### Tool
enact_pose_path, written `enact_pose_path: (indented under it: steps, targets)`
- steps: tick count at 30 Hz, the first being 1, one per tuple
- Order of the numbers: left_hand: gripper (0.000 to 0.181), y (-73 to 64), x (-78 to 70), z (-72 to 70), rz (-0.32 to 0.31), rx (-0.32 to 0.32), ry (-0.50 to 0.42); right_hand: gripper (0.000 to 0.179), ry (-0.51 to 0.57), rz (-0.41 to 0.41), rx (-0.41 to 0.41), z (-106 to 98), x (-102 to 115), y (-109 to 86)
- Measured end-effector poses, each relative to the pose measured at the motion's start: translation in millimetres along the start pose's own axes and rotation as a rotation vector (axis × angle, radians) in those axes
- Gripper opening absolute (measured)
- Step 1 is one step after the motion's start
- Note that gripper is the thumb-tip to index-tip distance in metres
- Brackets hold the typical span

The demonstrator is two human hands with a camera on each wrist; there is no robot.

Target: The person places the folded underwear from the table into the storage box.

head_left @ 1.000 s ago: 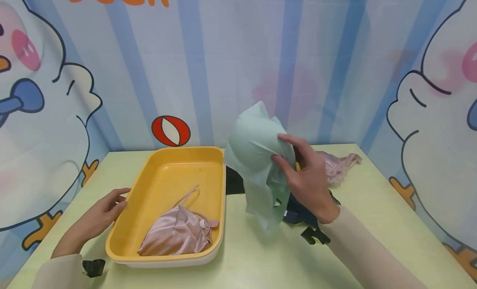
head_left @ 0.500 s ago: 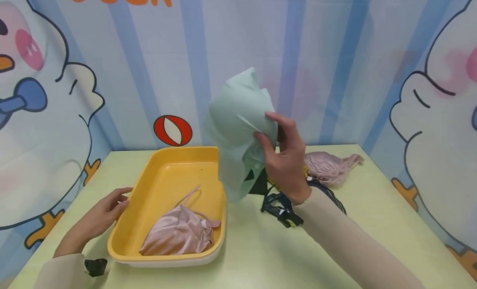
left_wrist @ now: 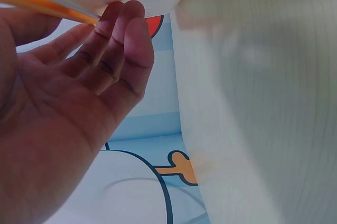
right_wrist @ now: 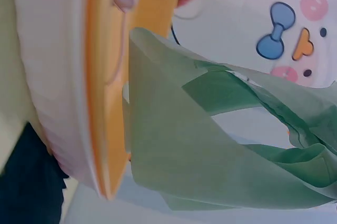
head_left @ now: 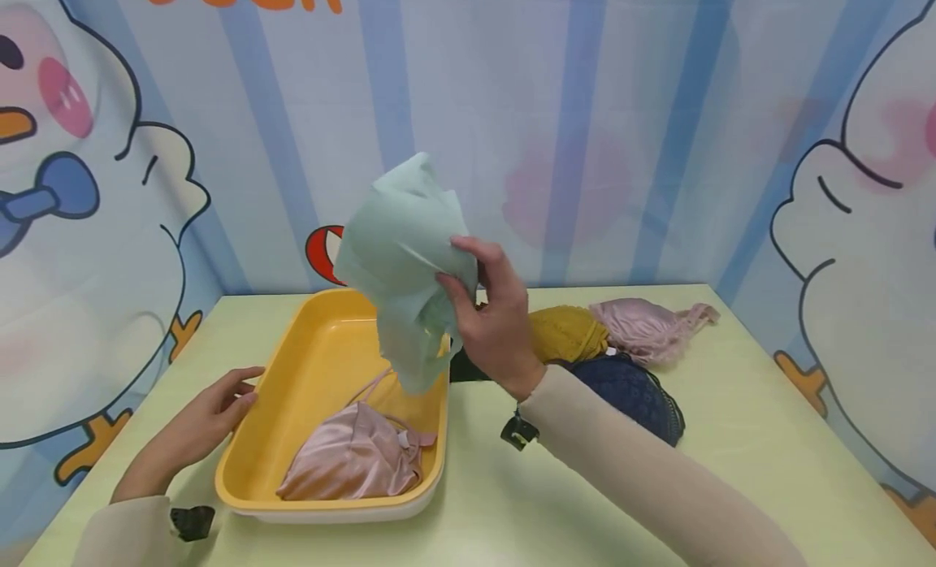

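The right hand (head_left: 500, 327) pinches a pale green cloth (head_left: 402, 250) between thumb and fingers, holding it up over the right edge of the yellow tray (head_left: 307, 388). The left hand (head_left: 208, 417) touches the tray's left edge with fingers loosely bent, and a shiny pink cloth (head_left: 354, 457) lies inside by the near edge. Mustard (head_left: 570, 333), dark blue (head_left: 621, 392) and lacy pink cloths (head_left: 643, 323) sit toward the table's (head_left: 534, 502) far right corner.

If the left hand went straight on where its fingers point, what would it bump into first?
The side of the yellow tray. The left hand's fingertips are right at it and seem to touch, though depth makes that hard to judge.
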State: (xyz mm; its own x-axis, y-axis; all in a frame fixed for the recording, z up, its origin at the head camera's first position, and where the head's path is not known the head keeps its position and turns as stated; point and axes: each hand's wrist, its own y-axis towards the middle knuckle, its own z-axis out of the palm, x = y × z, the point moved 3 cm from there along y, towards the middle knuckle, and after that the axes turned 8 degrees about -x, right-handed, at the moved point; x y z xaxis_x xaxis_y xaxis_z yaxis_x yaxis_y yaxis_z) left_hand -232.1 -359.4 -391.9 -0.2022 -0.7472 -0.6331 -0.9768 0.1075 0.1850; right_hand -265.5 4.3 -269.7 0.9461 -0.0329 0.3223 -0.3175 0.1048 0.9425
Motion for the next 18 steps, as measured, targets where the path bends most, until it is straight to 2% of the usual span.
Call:
enact_pose_path:
  steps: [8, 18]
  targets:
    - [0.047, 0.6, 0.2, 0.1, -0.011, 0.002, -0.002, 0.045, -0.022, 0.051, 0.148, 19, 0, -42.3]
    - [0.046, -0.4, -0.6, -0.3, 0.015, -0.006, 0.017, 0.044, 0.014, 0.169, 0.348, 35, 19, -81.8]
